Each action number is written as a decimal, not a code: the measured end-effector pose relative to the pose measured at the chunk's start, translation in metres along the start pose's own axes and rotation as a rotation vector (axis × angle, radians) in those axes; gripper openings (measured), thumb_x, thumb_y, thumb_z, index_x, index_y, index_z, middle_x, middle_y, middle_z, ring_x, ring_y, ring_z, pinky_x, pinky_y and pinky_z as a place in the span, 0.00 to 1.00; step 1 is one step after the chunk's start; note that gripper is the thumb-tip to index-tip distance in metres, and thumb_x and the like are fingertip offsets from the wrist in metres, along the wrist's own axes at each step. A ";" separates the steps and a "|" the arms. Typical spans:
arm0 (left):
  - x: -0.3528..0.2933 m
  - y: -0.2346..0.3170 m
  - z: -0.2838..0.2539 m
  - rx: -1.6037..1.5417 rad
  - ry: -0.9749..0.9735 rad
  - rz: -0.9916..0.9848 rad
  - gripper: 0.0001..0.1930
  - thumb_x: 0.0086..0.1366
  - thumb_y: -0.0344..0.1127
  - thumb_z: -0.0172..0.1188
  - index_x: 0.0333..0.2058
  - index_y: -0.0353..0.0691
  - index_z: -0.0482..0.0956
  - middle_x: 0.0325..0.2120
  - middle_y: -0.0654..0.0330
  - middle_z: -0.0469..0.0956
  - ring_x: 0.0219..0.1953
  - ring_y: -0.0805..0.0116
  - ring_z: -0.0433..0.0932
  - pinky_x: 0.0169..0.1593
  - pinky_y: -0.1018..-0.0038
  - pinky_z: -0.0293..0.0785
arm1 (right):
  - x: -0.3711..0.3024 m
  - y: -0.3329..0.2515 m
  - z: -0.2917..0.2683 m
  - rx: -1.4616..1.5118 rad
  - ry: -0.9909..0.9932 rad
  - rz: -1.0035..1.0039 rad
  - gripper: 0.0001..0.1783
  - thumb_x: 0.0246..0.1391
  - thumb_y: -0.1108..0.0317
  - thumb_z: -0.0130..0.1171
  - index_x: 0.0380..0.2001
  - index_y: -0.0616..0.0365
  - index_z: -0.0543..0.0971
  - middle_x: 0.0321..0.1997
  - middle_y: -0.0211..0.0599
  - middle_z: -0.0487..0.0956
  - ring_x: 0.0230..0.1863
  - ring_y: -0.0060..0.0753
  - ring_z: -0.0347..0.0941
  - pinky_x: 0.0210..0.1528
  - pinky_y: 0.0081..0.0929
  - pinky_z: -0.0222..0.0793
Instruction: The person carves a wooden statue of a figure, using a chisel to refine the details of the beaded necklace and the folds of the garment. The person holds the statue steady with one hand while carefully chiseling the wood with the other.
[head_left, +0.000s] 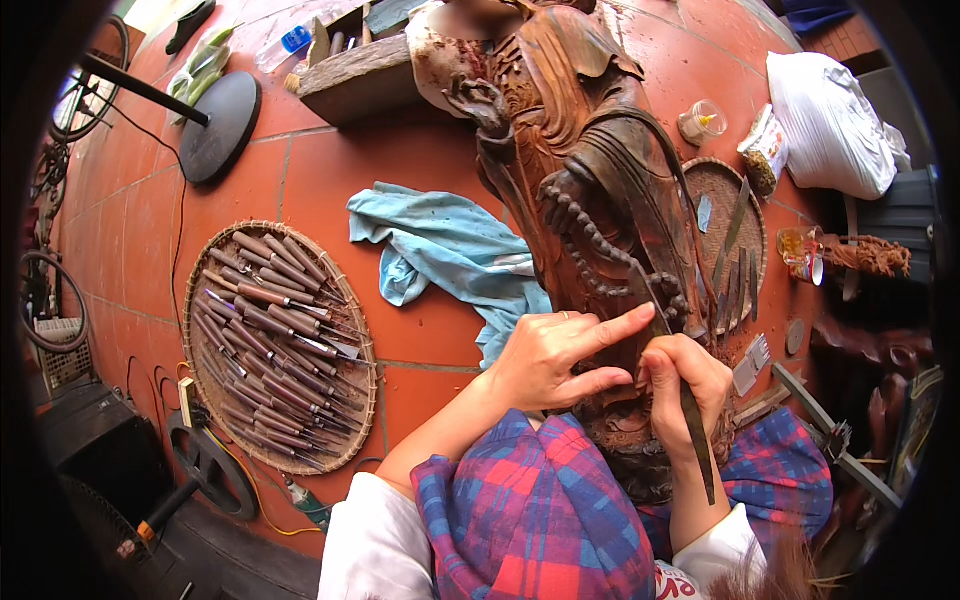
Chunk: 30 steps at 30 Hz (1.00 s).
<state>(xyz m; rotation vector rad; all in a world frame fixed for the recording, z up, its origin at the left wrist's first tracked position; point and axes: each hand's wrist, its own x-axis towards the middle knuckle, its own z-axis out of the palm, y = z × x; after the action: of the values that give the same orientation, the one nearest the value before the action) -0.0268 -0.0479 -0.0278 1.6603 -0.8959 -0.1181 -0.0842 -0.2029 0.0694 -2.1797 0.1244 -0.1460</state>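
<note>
Two hands are at work on one carved wooden statue (590, 190), which lies across the red tiled floor (330, 160) and reaches from the top of the view down to my lap. My right hand (685, 385) is closed around a long dark chisel (690, 410); the handle end points down toward my forearm, and the blade end runs up under my fingers against the carving near a string of carved beads (590, 235). My left hand (555, 360) holds nothing: its fingers are spread, the index stretched out toward the chisel and touching the wood beside it, the others loosely curled. A plaid cloth (530, 510) covers my knees below both hands.

Left of the statue, a blue rag (450, 250) lies crumpled on the tiles, its edge just beside the carving. Further left, a round woven tray (200, 300) carries many wooden-handled carving tools (280, 340) laid side by side. A second woven tray (700, 180) sits to the right of the statue with several flat blades (735, 260) in it. A white sack (830, 120) rests at the upper right, well apart from my hands.
</note>
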 end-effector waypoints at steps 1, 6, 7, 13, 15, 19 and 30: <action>0.005 0.003 -0.002 0.017 -0.032 0.004 0.37 0.56 0.54 0.65 0.61 0.41 0.70 0.23 0.56 0.75 0.24 0.60 0.75 0.28 0.69 0.70 | -0.001 0.000 0.001 -0.033 0.027 -0.024 0.04 0.52 0.78 0.62 0.25 0.64 0.78 0.20 0.40 0.75 0.19 0.36 0.72 0.23 0.28 0.66; 0.002 0.004 -0.004 0.033 -0.004 -0.015 0.38 0.56 0.55 0.64 0.62 0.42 0.69 0.21 0.58 0.70 0.21 0.61 0.71 0.26 0.68 0.67 | 0.008 -0.007 0.003 -0.179 0.006 -0.232 0.04 0.50 0.77 0.64 0.25 0.62 0.77 0.20 0.38 0.75 0.18 0.39 0.70 0.21 0.31 0.64; 0.001 0.004 -0.003 0.045 -0.002 -0.013 0.38 0.56 0.55 0.65 0.62 0.42 0.69 0.21 0.58 0.70 0.21 0.61 0.70 0.25 0.68 0.66 | 0.005 -0.005 0.000 -0.153 0.004 -0.197 0.04 0.50 0.77 0.64 0.25 0.62 0.77 0.20 0.38 0.74 0.18 0.38 0.70 0.21 0.31 0.64; 0.001 0.000 0.002 0.014 0.089 0.077 0.38 0.55 0.54 0.65 0.63 0.45 0.69 0.21 0.62 0.69 0.22 0.63 0.72 0.25 0.69 0.68 | 0.008 -0.004 -0.003 0.002 -0.082 -0.213 0.04 0.49 0.77 0.64 0.25 0.62 0.77 0.20 0.39 0.74 0.20 0.40 0.72 0.23 0.32 0.66; 0.004 0.000 0.002 -0.019 0.153 0.068 0.38 0.54 0.51 0.67 0.62 0.42 0.69 0.23 0.61 0.73 0.23 0.63 0.74 0.26 0.69 0.69 | 0.021 -0.001 0.011 0.028 -0.073 -0.232 0.03 0.49 0.79 0.63 0.26 0.62 0.78 0.21 0.40 0.75 0.22 0.42 0.73 0.26 0.31 0.68; 0.004 -0.003 0.003 -0.041 0.154 0.066 0.38 0.54 0.49 0.67 0.62 0.41 0.68 0.23 0.59 0.74 0.23 0.61 0.74 0.28 0.69 0.71 | 0.021 -0.004 0.013 -0.018 -0.054 -0.171 0.02 0.50 0.78 0.63 0.28 0.62 0.79 0.23 0.40 0.77 0.23 0.41 0.74 0.27 0.31 0.69; 0.008 -0.002 0.007 -0.064 0.123 0.105 0.39 0.52 0.47 0.69 0.62 0.39 0.68 0.23 0.59 0.74 0.23 0.60 0.75 0.28 0.68 0.71 | 0.015 -0.005 0.004 -0.064 -0.038 -0.177 0.03 0.49 0.77 0.64 0.27 0.62 0.79 0.23 0.42 0.76 0.22 0.43 0.73 0.25 0.31 0.68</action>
<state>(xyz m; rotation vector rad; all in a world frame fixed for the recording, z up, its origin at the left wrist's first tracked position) -0.0236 -0.0579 -0.0284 1.5408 -0.8750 0.0271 -0.0688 -0.1994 0.0722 -2.2546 -0.0868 -0.2028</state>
